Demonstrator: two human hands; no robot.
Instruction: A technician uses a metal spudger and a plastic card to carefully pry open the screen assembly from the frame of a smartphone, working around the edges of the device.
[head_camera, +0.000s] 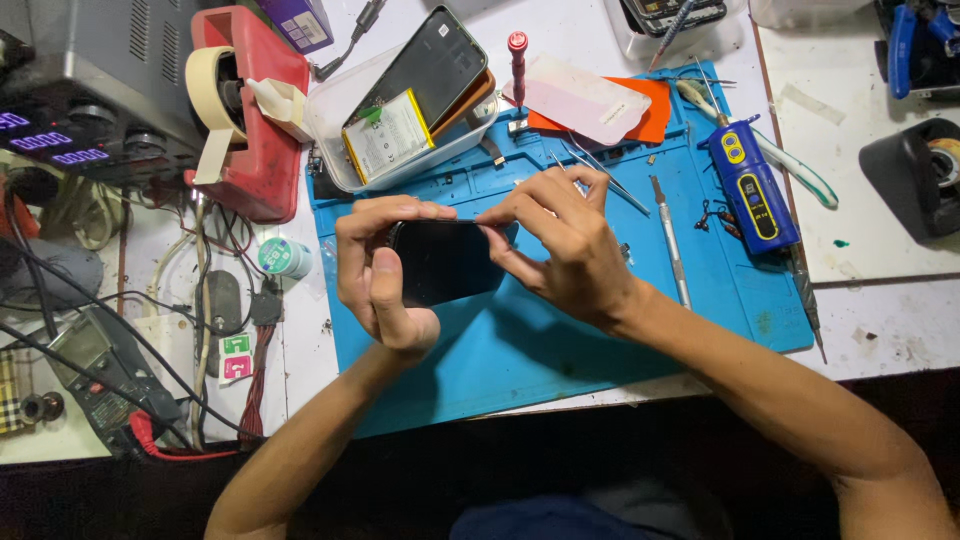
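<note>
Holding: left hand (385, 270) clamped round flat black glass-faced phone (445, 262), above blue silicone work mat (560, 350).
Right hand (560, 245): fingertips pinched on phone's 1 o'clock edge.
Handling: judged light, stiff, slick, fragile; grip the side edges.
12 o'clock: clear plastic tray (330, 120).

Two bare hands: left hand (378, 280), right hand (560, 245), together holding one black phone (445, 262).
One blue work mat (560, 350).
One clear plastic tray (330, 115), holding one further phone (432, 65) and one flat battery (388, 135).
One red tape dispenser (255, 150) with one roll of masking tape (205, 80).
One red-handled screwdriver (517, 65).
One blue electric tool (750, 185).
One orange sheet (655, 115).
One multimeter (95, 370).
Small tweezers and picks: count unclear.
</note>
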